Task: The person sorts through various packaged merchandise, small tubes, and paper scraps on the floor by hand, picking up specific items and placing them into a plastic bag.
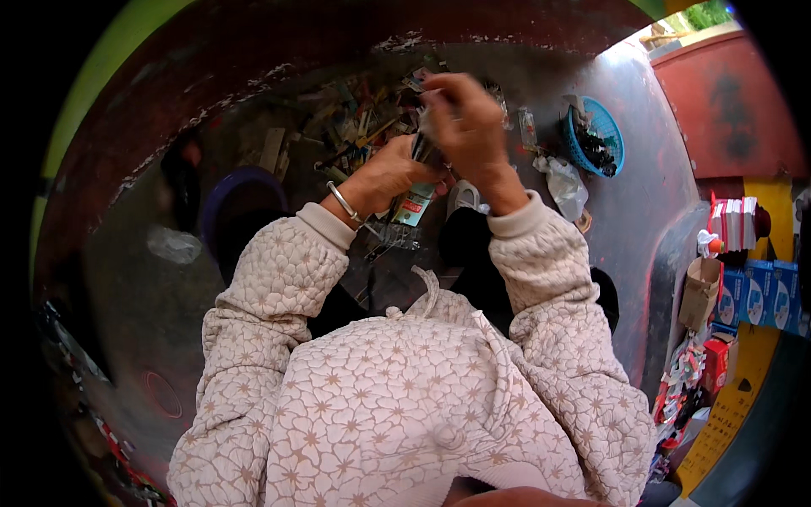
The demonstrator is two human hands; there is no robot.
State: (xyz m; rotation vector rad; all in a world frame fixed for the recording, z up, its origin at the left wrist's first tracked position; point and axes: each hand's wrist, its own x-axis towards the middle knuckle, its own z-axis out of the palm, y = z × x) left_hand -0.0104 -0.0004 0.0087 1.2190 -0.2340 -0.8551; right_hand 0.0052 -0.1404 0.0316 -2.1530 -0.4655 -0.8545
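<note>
Ahead of my knees, my left hand [390,176], with a silver bangle at the wrist, is closed around a thin dark object [419,149] whose kind I cannot make out. Directly beyond it and to the right, my right hand [469,127] is raised close to the left, its fingers curled and smeared by motion. What the right fingers hold, if anything, cannot be told. Just below the left hand shows a green and white card package [412,205] in clear plastic; whether the hand grips it is unclear.
A heap of mixed small packaged items [359,114] covers the floor ahead. At right are a blue basket [621,139] with dark things in it and a clear plastic bag [568,188]. A purple basin [209,207] stands left. Blue boxes [758,296] are stacked far right.
</note>
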